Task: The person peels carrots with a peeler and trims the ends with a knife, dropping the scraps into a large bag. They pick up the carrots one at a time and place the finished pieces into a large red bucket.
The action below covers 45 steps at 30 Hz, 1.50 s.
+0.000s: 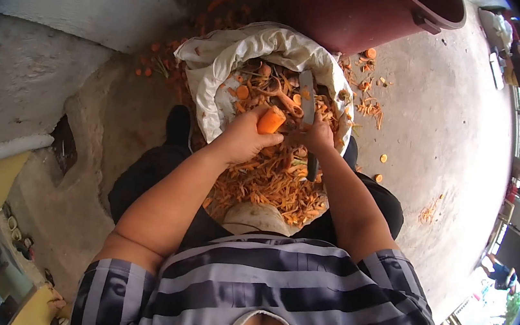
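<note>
My left hand (247, 136) is closed around an orange carrot (272, 120), whose blunt end points up and away from me. In my right hand (317, 137) is a knife with a broad grey blade (307, 97) pointing away from me and a dark handle coming out below the fist. Both hands are over a white sack (206, 94) with a rolled-down rim. Carrot peelings (277, 184) and cut carrot ends fill it. A crooked, forked carrot (281, 97) lies on the scraps just beyond my hands.
A large dark red bucket (355, 18) stands right behind the sack. Carrot scraps (371, 105) and round slices (383, 158) are scattered on the concrete floor (452, 134). A grey wall (32, 63) rises at the left. Far right, a person (502, 275) is partly visible.
</note>
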Tool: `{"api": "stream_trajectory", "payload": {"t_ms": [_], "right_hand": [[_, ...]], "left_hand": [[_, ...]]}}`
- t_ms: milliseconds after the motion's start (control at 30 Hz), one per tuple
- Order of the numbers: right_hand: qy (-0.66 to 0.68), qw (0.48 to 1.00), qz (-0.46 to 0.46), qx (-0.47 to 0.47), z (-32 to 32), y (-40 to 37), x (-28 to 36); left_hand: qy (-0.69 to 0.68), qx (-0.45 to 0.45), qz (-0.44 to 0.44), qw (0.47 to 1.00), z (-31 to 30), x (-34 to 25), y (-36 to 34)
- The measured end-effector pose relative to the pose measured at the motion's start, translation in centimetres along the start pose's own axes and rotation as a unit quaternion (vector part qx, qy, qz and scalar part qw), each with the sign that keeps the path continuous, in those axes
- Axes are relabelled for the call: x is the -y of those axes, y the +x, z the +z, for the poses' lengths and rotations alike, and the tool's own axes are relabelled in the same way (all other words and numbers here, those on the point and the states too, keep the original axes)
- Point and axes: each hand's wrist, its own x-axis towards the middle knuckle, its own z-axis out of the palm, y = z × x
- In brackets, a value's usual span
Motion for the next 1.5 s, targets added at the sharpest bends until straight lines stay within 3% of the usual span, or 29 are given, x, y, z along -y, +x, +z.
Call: {"api": "stream_trajectory", "payload": {"t_ms": [67,200,300,467,567,733,833,933,1033,1133,1333,1500], "right_hand": [[-0.046,0.999,0.006,0.01,-1.3,-1.5,0.8],[0.115,0.984,-0.059,0.12,-4.0,-3.3,-0.7],[0.306,0.937,-0.087,0.143,-7.0,-7.8,-0.2],[0.438,0.859,-0.077,0.252,-10.1,-11.5,0.2],[0.337,0.924,-0.172,0.059,-7.4,-9.9,0.0],[0.311,0.931,-0.184,0.053,-9.2,-9.6,2.5],[0.35,0.918,-0.177,0.062,-8.4,-8.5,2.4],[0.288,0.94,-0.182,0.035,-9.1,-8.6,2.8],[0.234,0.949,-0.205,-0.054,-8.8,-8.9,2.9],[0.182,0.958,-0.206,-0.079,-8.9,-9.0,2.9],[0.163,0.97,-0.169,-0.066,-9.3,-9.9,3.2],[0.169,0.97,-0.165,-0.056,-7.9,-9.9,3.3]], "left_hand": [[0.03,-0.014,0.021,0.999,0.2,0.0,-0.1],[0.055,0.01,0.026,0.998,0.7,-0.9,-0.1],[0.074,0.005,0.05,0.996,1.2,-1.2,-0.1],[0.062,0.0,0.066,0.996,2.5,-2.1,-0.1],[0.08,-0.002,0.089,0.993,3.3,-1.7,0.3],[0.107,0.042,0.082,0.99,3.4,-1.7,1.0],[0.069,0.014,0.103,0.992,3.6,-1.4,1.7],[0.12,0.004,0.097,0.988,3.6,-1.1,2.4],[0.117,-0.002,0.085,0.99,3.9,-1.4,2.7],[0.215,-0.044,0.164,0.962,4.1,-2.3,2.8],[0.253,-0.059,0.097,0.961,4.6,-1.4,3.3],[0.264,-0.085,0.116,0.954,4.7,0.7,3.4]]}}
